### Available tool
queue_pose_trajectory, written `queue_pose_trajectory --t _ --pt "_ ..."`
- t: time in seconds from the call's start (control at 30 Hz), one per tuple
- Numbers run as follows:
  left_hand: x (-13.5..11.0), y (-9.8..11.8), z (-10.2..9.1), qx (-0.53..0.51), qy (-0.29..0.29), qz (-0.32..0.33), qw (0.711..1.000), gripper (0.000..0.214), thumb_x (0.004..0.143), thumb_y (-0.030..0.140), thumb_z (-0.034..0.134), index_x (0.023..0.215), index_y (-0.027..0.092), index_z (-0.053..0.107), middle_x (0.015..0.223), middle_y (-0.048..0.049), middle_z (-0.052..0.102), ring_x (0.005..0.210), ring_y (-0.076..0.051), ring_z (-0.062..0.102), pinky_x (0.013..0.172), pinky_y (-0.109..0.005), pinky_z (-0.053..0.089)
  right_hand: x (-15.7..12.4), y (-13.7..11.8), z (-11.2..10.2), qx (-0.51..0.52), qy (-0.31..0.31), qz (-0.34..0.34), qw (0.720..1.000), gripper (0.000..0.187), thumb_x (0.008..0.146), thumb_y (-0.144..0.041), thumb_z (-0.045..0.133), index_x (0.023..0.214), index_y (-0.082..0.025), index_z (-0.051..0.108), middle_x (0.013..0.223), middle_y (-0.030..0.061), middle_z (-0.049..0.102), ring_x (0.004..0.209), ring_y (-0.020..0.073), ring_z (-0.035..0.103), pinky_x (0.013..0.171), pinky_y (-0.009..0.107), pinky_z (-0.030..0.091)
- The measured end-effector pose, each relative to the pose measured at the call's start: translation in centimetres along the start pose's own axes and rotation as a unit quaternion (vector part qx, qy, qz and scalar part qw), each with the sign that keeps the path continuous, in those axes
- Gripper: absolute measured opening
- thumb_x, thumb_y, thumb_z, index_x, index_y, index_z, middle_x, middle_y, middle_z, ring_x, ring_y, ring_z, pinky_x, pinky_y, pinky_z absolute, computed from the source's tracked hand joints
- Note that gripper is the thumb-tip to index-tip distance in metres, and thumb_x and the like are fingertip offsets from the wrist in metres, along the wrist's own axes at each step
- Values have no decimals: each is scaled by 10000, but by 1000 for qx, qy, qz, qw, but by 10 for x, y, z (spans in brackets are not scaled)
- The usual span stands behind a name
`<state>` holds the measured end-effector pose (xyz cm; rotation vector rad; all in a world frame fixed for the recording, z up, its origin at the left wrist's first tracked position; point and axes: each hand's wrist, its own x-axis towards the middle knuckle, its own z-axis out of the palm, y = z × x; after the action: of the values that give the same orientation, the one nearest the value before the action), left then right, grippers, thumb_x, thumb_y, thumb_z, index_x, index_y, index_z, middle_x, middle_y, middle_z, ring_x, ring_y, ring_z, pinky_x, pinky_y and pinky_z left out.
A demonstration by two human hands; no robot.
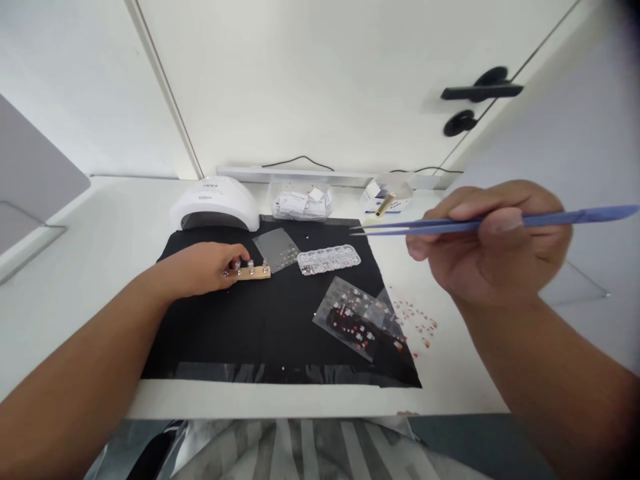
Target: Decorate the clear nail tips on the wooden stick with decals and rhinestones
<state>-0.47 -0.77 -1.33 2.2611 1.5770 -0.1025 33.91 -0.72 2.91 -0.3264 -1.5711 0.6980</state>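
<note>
My left hand (pixel 207 268) is closed with curled fingers round the left end of a short wooden strip (pixel 261 273) on the black mat. Several small shiny studs stand in a row on the strip; the hand partly hides them. Raised at the right, close to the camera, my right hand (pixel 493 260) grips blue tweezers (pixel 550 219) between thumb and fingers. The tweezers lie nearly level, their slim tips pointing left, slightly apart, with nothing visible between them. A clear compartment box (pixel 329 259) with small shiny pieces sits right of the strip.
The black mat (pixel 225 340) covers part of the white table (pixel 450 377). On it lie a clear sticker sheet (pixel 277 250) and patterned sheets (pixel 350 317). A white lamp (pixel 215 203), a clear bin of packets (pixel 301 202) and a small carton (pixel 387 195) line the back.
</note>
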Motion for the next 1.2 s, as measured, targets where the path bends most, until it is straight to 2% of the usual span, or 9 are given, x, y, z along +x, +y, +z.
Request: queue_pose_trajectory --t 0.23,0.37,0.47,0.53,0.73,0.9,1.0,1.1,1.2 --pt "-7 5 -6 5 8 -32 999 392 787 327 552 1171 265 603 1033 -24 702 857 -206 652 711 -288 459 -39 16 -8 24 -75 51 996 146 874 -299 689 918 -193 778 660 77 657 500 175 607 420 359 460" --pt "-14 2 -13 -64 61 -42 995 372 797 343 590 1157 252 599 998 -12 690 844 -183 643 728 -278 484 -61 36 -10 65 -80 116 988 129 895 -272 646 945 -224 755 667 64 647 506 166 602 422 341 443" --pt "-13 -4 -14 -69 105 -61 990 355 811 372 598 1140 239 594 928 -14 679 805 -185 631 718 -293 480 -75 46 -10 54 -137 178 973 136 941 -280 587 967 -242 716 637 36 617 533 167 592 454 330 468" --pt "-10 -10 -11 -48 104 -67 991 357 819 384 589 1144 235 590 919 -21 681 809 -198 631 724 -310 476 -81 49 -10 40 -177 189 965 142 958 -281 557 981 -255 695 654 31 619 534 160 586 460 319 474" --pt "1 -14 -3 -9 49 -66 997 360 837 424 559 1163 273 582 933 -14 687 789 -214 636 688 -321 472 -77 51 -16 -25 -248 147 957 146 949 -237 535 1001 -230 671 696 30 626 582 152 583 503 297 479" --pt "3 -4 1 54 58 -32 996 319 912 371 449 1160 222 582 894 4 663 766 -181 606 670 -276 434 -70 51 -17 -56 -282 139 948 130 935 -199 533 952 -211 661 692 9 629 606 134 608 541 257 499" --pt "4 -4 6 69 62 -6 996 379 947 510 412 1138 238 593 904 10 659 748 -149 583 669 -256 427 -70 51 -14 -36 -292 139 946 124 923 -184 544 956 -202 663 689 11 636 609 134 613 543 248 507" --pt "5 -6 12 79 69 23 994 544 956 652 300 1122 231 602 935 1 658 758 -153 582 684 -276 432 -71 51 -13 -24 -291 126 948 134 923 -175 539 956 -193 668 711 36 663 630 145 630 558 256 526" --pt "7 -8 16 75 65 37 994 637 939 710 249 1103 209 608 949 -3 652 774 -158 581 704 -291 431 -72 50 -13 -29 -294 124 947 140 931 -187 537 963 -209 672 720 46 683 657 162 651 588 274 546"
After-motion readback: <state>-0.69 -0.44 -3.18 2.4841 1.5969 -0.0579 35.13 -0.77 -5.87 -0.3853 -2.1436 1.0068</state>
